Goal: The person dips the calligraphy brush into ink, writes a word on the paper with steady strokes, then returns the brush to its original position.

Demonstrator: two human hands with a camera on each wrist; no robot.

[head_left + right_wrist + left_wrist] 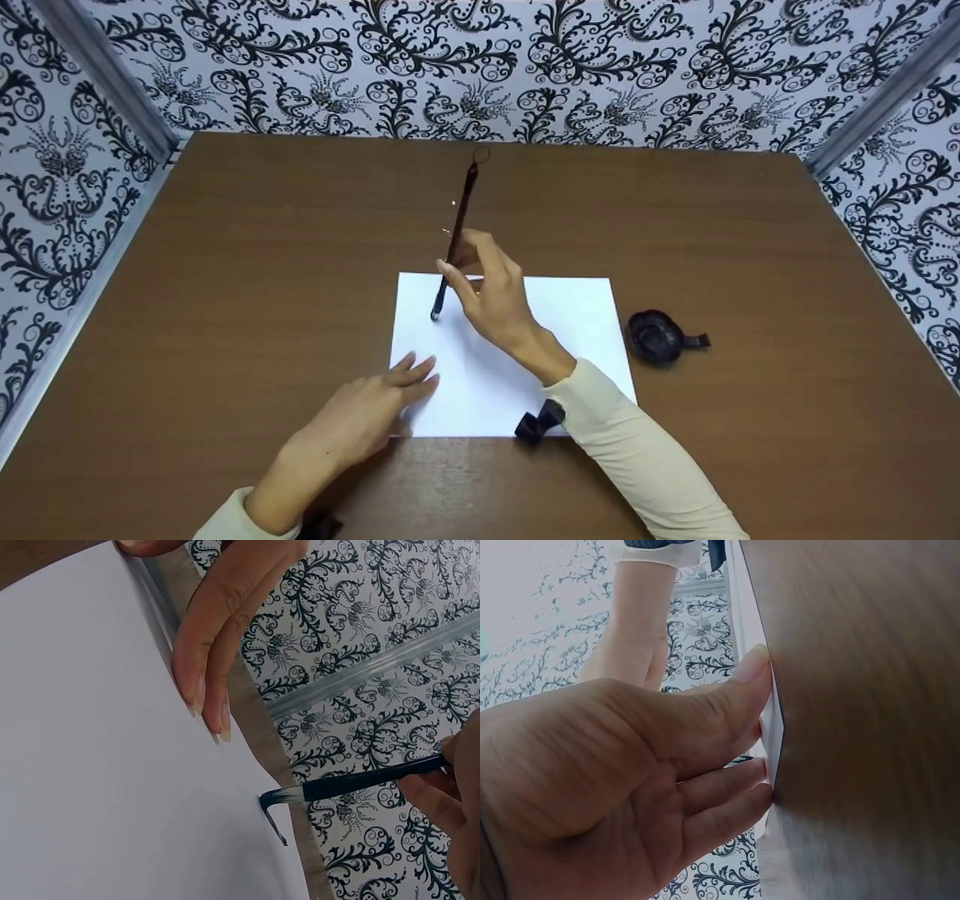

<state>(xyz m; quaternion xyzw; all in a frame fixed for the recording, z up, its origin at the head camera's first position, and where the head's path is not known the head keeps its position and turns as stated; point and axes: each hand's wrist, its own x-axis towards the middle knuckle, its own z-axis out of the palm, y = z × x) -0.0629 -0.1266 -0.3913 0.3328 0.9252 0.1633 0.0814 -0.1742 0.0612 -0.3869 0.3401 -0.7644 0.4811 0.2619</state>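
In the head view my right hand (499, 292) pinches a dark calligraphy brush (459, 221) by its handle, above the white sheet of paper (495, 360). In the right wrist view the brush's pale bristles (288, 795) end in a dark, bent tip touching the sheet. A short dark line (276, 825) runs from that tip. My left hand (367, 412) rests with extended fingers on the sheet's lower left part. In the left wrist view its thumb (742, 679) and fingers lie along the paper's edge.
A small black dish with a short handle (656, 337) stands on the brown table (247, 300), right of the sheet. Tiny pale specks lie beside the brush. Patterned walls (330, 67) rise behind and at both sides.
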